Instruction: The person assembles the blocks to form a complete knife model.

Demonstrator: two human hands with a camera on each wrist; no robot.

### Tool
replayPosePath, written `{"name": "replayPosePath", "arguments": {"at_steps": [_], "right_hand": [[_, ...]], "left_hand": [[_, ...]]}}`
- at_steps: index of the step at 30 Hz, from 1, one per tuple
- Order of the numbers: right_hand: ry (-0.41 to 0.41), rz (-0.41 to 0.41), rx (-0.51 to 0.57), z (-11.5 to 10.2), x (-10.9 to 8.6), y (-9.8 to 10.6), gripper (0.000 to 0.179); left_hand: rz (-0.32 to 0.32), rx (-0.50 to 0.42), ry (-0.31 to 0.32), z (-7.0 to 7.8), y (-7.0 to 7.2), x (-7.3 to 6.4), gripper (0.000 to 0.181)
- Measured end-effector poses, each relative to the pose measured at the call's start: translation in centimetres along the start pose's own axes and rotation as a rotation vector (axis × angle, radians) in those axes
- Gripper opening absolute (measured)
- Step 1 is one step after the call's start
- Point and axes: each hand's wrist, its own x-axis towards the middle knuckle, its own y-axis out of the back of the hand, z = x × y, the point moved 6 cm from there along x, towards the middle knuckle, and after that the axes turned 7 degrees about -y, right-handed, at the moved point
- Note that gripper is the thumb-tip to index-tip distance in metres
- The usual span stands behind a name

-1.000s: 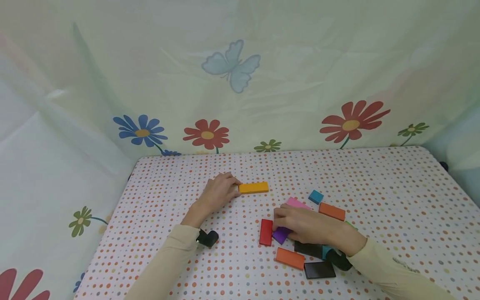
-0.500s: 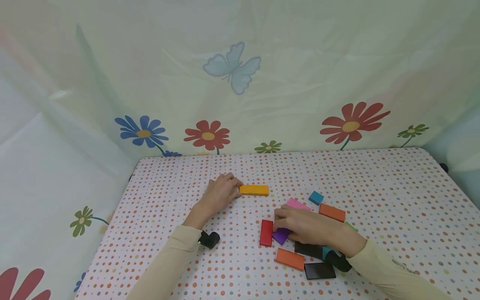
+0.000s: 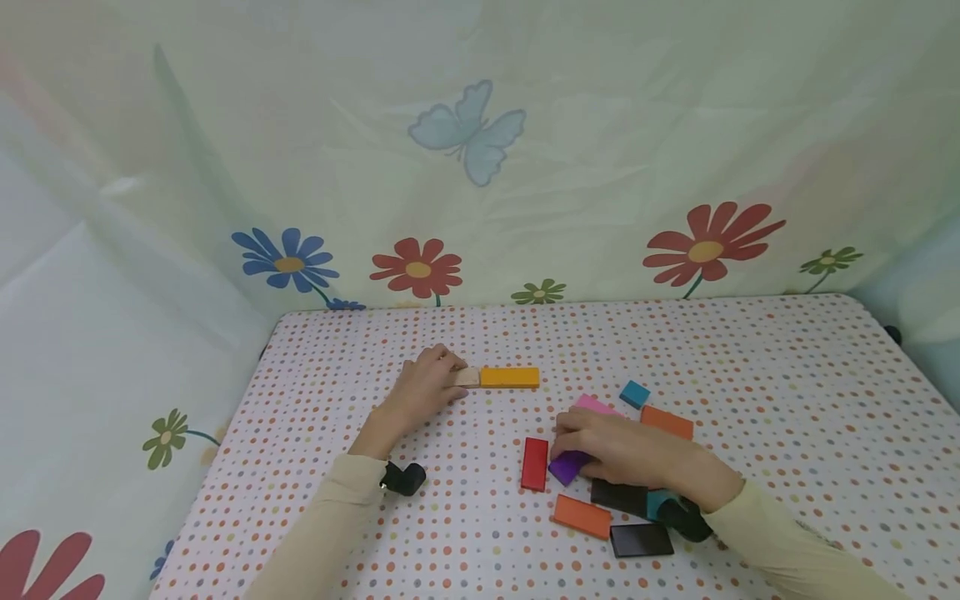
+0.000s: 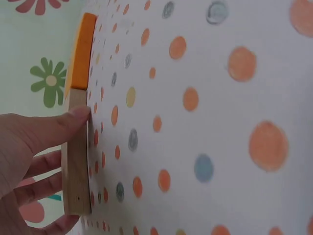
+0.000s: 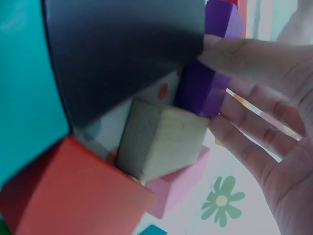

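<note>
My left hand [image 3: 425, 385] holds a bare wooden block [image 4: 77, 161] lying flat on the dotted table, thumb on its near side and fingers around the far side. End to end with it, in one line, lies a yellow-orange block [image 3: 510, 377]. Over to the right, my right hand [image 3: 611, 446] grips a purple block [image 5: 200, 90] between thumb and fingers; part of that block is hidden under the hand. A red block [image 3: 535, 464] lies just left of the purple one. Beside the purple block, another bare wooden block [image 5: 161, 139] shows in the right wrist view.
Around the right hand lie a pink block [image 3: 596, 404], a small blue block [image 3: 634, 394], an orange-red block [image 3: 667, 422], an orange block [image 3: 582, 517] and black blocks [image 3: 641, 540]. A flowered cloth [image 3: 585, 167] hangs behind the table's far edge.
My left hand has slid slightly left, uncovering the end of the wooden block against the yellow-orange one. The right hand stays on the purple block, nearly still.
</note>
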Motion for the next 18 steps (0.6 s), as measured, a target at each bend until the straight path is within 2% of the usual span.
{"name": "replayPosePath", "arguments": {"at_steps": [8,13,18], "right_hand": [[0.014,0.134,0.028,0.6,-0.7,3.2,0.029],[-0.035,0.177,0.034,1.5,-0.4,4.8,0.032],[-0.127,0.195,0.062,3.0,0.4,5.9,0.034]], "left_hand": [[0.045,-0.035,-0.038,-0.3,0.2,-0.2,0.032],[0.040,-0.029,-0.057,-0.3,0.1,-0.1,0.032],[0.038,-0.025,-0.054,-0.3,0.2,-0.1,0.032]]}}
